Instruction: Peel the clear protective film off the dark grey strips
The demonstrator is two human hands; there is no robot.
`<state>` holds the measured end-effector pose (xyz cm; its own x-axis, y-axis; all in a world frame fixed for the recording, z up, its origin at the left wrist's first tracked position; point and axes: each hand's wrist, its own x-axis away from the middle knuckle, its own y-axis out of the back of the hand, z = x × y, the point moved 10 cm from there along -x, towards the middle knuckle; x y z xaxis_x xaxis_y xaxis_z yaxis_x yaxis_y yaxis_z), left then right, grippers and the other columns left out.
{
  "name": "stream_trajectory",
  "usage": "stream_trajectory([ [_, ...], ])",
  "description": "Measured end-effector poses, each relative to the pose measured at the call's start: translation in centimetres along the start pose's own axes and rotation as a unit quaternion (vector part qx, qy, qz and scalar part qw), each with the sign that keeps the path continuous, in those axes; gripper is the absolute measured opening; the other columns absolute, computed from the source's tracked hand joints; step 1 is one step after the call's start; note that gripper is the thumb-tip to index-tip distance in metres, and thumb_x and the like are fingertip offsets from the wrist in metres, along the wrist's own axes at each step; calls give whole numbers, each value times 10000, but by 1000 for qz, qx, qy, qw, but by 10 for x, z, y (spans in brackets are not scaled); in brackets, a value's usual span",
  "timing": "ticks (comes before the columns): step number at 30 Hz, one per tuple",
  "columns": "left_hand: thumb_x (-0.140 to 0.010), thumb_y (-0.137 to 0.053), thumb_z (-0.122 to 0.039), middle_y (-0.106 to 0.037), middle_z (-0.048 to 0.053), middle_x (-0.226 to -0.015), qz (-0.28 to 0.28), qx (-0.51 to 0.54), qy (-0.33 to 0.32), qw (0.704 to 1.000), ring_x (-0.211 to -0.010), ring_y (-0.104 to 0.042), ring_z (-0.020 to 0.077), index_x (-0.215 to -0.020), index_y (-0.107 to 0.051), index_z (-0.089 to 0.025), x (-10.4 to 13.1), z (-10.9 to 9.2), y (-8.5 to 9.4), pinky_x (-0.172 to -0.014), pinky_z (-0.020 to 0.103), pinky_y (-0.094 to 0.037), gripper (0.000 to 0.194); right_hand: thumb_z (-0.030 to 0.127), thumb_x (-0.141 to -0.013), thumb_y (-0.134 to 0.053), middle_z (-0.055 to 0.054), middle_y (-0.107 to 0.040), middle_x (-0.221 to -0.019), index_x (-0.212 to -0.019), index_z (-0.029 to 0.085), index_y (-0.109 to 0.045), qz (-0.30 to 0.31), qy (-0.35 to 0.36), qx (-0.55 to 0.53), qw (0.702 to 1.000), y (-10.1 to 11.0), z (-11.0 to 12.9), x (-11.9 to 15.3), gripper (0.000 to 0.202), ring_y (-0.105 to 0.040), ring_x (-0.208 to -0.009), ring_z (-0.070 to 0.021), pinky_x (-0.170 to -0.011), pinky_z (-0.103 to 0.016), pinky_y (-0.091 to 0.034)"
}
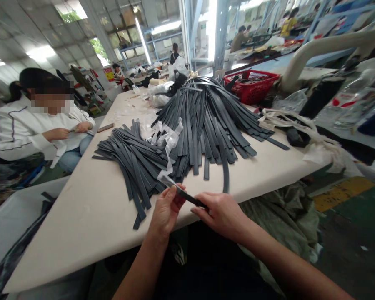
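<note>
Between my two hands, just over the table's near edge, a dark grey strap is held. My left hand pinches its left end, where a translucent white tape also meets the fingers. The tape trails up onto the table. My right hand is closed around the strap's other end. Beyond my hands lies a big bundle of dark straps, gathered at its far end and fanned out toward me. A smaller pile of straps lies to its left, with crumpled tape between them.
The pale table narrows toward the back. A red basket stands at the back right, near off-white cloth strips. At the left sits a person in white, beside a white bin. A greenish sack lies below right.
</note>
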<state>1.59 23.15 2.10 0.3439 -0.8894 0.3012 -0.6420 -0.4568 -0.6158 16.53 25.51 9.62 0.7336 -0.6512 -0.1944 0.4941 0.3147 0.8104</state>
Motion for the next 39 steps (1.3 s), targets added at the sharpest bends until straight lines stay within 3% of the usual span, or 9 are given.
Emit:
stream_trajectory([
  [5, -610, -903, -267, -779, 35, -797, -54, 28, -56, 997, -698, -714, 139, -810, -736, -150, -9, -44, 25, -671, 238, -594, 285, 358, -972, -464, -12, -644, -651, -735, 197, -613, 96, -40, -35, 994, 9, -15, 54, 323, -583, -571, -145, -545, -246, -341],
  [9, -597, -911, -332, -776, 58, -816, -11, -5, 15, 1000, -717, -709, 143, -834, -755, -131, 8, 5, 9, -697, 232, -580, 348, 471, -984, -366, -9, -594, -606, -713, 187, -561, 127, -151, -214, 957, -32, -31, 83, 439, -546, -481, -123, -462, -214, -361],
  [14, -699, -847, -362, -767, 80, -821, 95, -76, 70, 990, -716, -673, 130, -860, -773, -96, 41, 68, -26, -710, 219, -537, 320, 562, -949, -400, -6, -591, -648, -792, 163, -580, 36, -184, -365, 912, -55, -33, 65, 465, -537, -488, -114, -480, -215, -416],
  [17, -696, -844, -376, -766, 69, -810, 77, -78, 48, 993, -713, -660, 124, -850, -781, -114, 38, 59, -18, -702, 211, -518, 311, 564, -921, -482, -29, -640, -755, -883, 157, -631, 56, -143, -381, 912, -64, -30, 69, 434, -586, -592, -132, -577, -232, -475],
  [20, -654, -867, -397, -775, 83, -886, 21, -59, 11, 998, -821, -679, 167, -847, -787, -135, 30, 34, 6, -798, 261, -526, 334, 645, -895, -479, -27, -639, -715, -878, 162, -642, 127, -157, -396, 896, -97, -46, 98, 510, -586, -582, -136, -541, -222, -452],
  [23, -677, -848, -408, -774, 103, -933, 31, -95, 24, 995, -876, -676, 196, -881, -790, -138, 36, 37, 15, -831, 291, -513, 344, 742, -878, -404, -17, -610, -617, -820, 163, -626, 156, -183, -407, 881, -124, -61, 117, 622, -552, -512, -127, -483, -214, -398],
  [29, -739, -788, -439, -727, 57, -711, 99, -225, 51, 968, -647, -594, 147, -972, -786, -122, 65, 81, 6, -654, 257, -448, 393, 650, -945, -400, -24, -608, -679, -820, 150, -615, 104, -121, -424, 892, -107, -35, 77, 558, -566, -580, -133, -543, -219, -434],
  [35, -719, -786, -491, -769, 98, -949, 12, -213, 13, 977, -919, -645, 231, -953, -790, -149, 59, 64, 36, -858, 302, -470, 415, 672, -966, -281, -52, -647, -693, -889, 142, -651, 144, -60, -334, 929, -128, -50, 110, 652, -575, -597, -145, -560, -224, -429],
  [39, -728, -768, -511, -775, 93, -922, 62, -269, 40, 960, -915, -655, 255, -962, -795, -159, 67, 78, 29, -887, 343, -479, 423, 667, -972, -262, -43, -633, -653, -825, 147, -637, 136, -74, -323, 934, -130, -53, 110, 658, -566, -579, -143, -557, -220, -421],
])
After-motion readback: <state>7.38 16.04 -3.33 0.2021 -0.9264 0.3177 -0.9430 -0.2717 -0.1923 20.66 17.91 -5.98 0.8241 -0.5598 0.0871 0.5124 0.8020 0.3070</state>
